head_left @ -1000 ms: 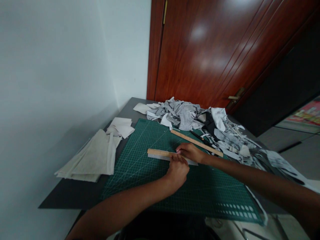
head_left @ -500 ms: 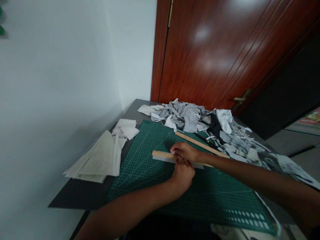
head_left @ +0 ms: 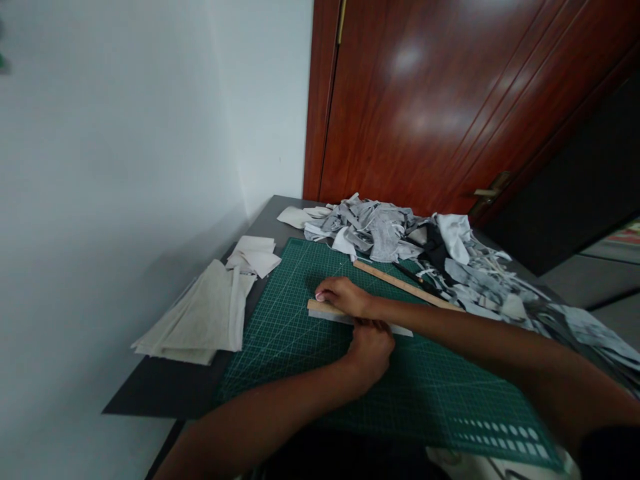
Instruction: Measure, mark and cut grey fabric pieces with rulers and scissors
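We note the near ruler (head_left: 314, 305), pale and straight, along a grey strip (head_left: 327, 317) on the mat (head_left: 285, 347). The right hand (head_left: 346, 296) and left hand (head_left: 373, 345) hide all but one end. Fingers bend; left tips are dark. We cannot tell either grip.

Reddish wooden door (head_left: 415, 100) beside white wall (head_left: 125, 133).
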Motion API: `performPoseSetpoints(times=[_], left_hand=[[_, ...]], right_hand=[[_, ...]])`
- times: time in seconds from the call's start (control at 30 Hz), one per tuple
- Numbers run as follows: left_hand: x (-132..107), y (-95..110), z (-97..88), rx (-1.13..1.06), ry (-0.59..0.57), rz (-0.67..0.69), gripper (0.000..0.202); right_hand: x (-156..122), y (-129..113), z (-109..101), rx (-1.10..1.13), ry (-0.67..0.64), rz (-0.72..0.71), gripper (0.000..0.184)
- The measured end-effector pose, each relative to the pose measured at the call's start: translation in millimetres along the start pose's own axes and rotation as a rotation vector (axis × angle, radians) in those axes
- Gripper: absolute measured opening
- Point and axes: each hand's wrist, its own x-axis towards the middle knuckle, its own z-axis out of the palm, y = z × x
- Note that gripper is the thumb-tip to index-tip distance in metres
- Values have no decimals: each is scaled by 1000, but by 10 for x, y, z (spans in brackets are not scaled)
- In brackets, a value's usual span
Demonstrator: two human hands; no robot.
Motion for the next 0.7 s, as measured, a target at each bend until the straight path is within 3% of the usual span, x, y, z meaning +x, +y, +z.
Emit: performPoseSetpoints(times=[0.2,0.7], left_hand=[[8,-17,-37,-148,-87,15,27],[16,-31,-109,-203,-168,-5,26]], right_hand=[[36,-68,116,-27,79,-2,18],[-27,-51,72,-62,42,-11,19]])
